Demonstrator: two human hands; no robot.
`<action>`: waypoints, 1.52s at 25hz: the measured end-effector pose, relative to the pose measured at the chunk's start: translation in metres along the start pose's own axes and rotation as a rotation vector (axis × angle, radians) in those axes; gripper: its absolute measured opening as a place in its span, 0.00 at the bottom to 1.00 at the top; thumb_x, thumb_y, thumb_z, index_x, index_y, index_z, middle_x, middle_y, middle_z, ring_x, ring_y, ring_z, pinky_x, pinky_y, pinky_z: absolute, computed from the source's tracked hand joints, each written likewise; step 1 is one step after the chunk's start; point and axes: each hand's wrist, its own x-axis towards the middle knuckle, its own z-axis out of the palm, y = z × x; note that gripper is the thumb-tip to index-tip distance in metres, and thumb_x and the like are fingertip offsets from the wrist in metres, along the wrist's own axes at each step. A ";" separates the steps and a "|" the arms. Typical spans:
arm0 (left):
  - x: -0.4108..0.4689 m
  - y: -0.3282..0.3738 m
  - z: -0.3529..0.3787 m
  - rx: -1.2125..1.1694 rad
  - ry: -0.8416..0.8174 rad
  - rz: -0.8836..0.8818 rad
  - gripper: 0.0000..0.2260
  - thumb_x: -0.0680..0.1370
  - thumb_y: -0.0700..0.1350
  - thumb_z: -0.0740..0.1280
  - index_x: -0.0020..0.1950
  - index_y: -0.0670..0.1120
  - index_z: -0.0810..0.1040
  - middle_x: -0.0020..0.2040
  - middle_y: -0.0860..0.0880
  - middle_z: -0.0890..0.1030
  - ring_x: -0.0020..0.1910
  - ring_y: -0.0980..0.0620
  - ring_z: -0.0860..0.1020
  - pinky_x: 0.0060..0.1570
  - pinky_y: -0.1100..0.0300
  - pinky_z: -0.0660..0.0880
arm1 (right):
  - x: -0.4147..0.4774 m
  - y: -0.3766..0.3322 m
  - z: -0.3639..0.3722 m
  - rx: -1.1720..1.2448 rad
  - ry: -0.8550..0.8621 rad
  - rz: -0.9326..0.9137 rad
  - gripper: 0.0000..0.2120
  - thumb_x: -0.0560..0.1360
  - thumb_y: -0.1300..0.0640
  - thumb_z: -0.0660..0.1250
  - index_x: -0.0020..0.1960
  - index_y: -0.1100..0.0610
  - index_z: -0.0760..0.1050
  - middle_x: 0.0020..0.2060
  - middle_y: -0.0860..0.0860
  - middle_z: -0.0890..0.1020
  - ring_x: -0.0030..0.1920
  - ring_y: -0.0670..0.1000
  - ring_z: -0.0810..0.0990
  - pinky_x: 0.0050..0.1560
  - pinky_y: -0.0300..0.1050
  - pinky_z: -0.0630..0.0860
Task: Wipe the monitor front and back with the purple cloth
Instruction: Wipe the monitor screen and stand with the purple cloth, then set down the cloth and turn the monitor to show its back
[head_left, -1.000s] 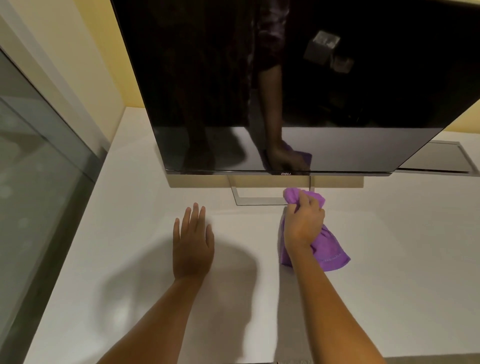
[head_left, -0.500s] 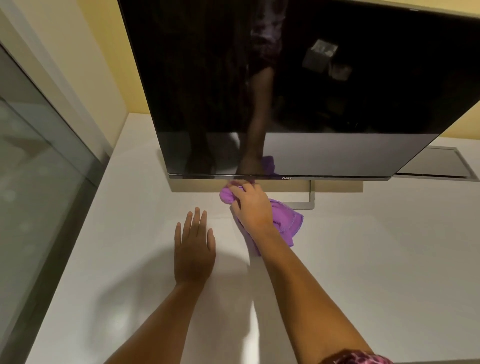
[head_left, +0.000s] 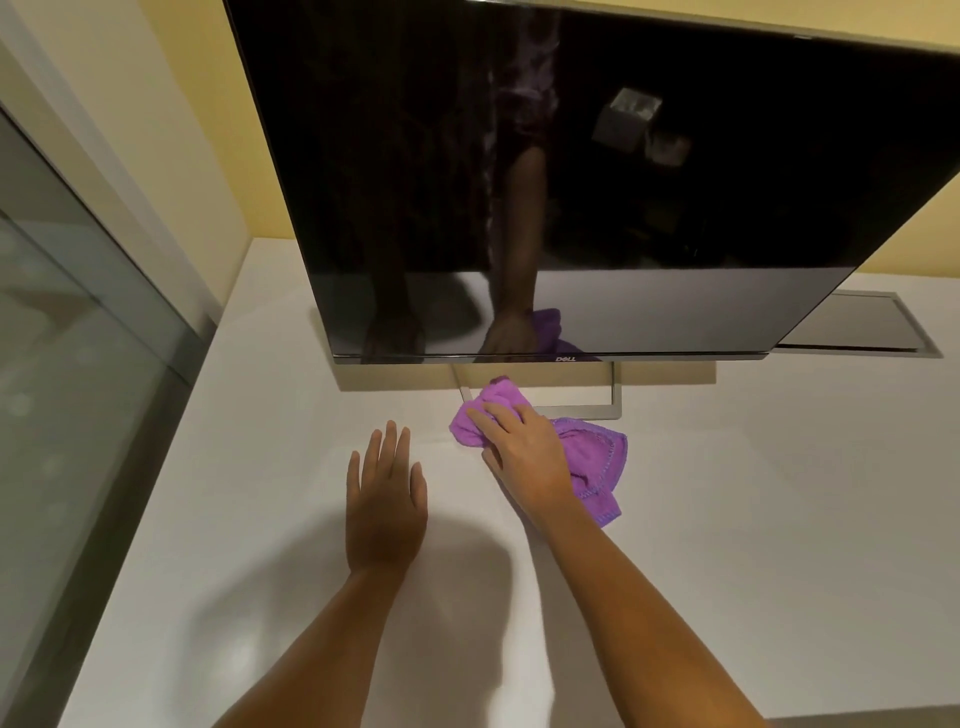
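A large black monitor (head_left: 597, 182) stands on the white desk (head_left: 753, 519), screen dark and facing me, on a silver frame stand (head_left: 615, 400). My right hand (head_left: 524, 452) grips a bunched purple cloth (head_left: 592, 462) just below the monitor's bottom edge, near the stand's left leg. The cloth trails to the right of the hand and lies on the desk. My left hand (head_left: 384, 499) rests flat on the desk, fingers straight, to the left of the cloth. The monitor's back is hidden.
A glass partition (head_left: 62, 338) runs along the desk's left edge. A grey cable hatch (head_left: 857, 327) is set into the desk behind the monitor's right side. A yellow wall (head_left: 223, 130) stands behind.
My right hand has carried the cloth leftward, from under the monitor's middle to the stand's left leg, below the screen's edge. My left hand has stayed flat on the desk.
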 end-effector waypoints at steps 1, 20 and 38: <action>0.000 0.000 0.000 0.000 0.002 0.002 0.22 0.79 0.48 0.50 0.68 0.42 0.71 0.69 0.42 0.71 0.68 0.41 0.70 0.67 0.44 0.64 | -0.004 0.005 0.000 0.019 0.018 0.013 0.23 0.64 0.59 0.77 0.58 0.54 0.79 0.52 0.53 0.82 0.47 0.57 0.81 0.43 0.48 0.80; 0.001 0.009 -0.004 0.062 -0.131 -0.062 0.25 0.82 0.50 0.43 0.73 0.42 0.66 0.74 0.45 0.64 0.74 0.46 0.61 0.73 0.49 0.52 | -0.080 0.116 -0.062 0.001 0.174 0.759 0.20 0.77 0.57 0.64 0.68 0.57 0.70 0.64 0.56 0.75 0.55 0.60 0.76 0.52 0.52 0.77; -0.009 0.203 -0.011 0.013 -0.037 -0.013 0.20 0.82 0.47 0.53 0.74 0.45 0.64 0.75 0.48 0.62 0.75 0.49 0.57 0.73 0.52 0.49 | -0.147 0.304 -0.164 -0.134 -0.248 0.850 0.23 0.80 0.56 0.55 0.74 0.51 0.57 0.72 0.51 0.62 0.64 0.57 0.70 0.59 0.49 0.70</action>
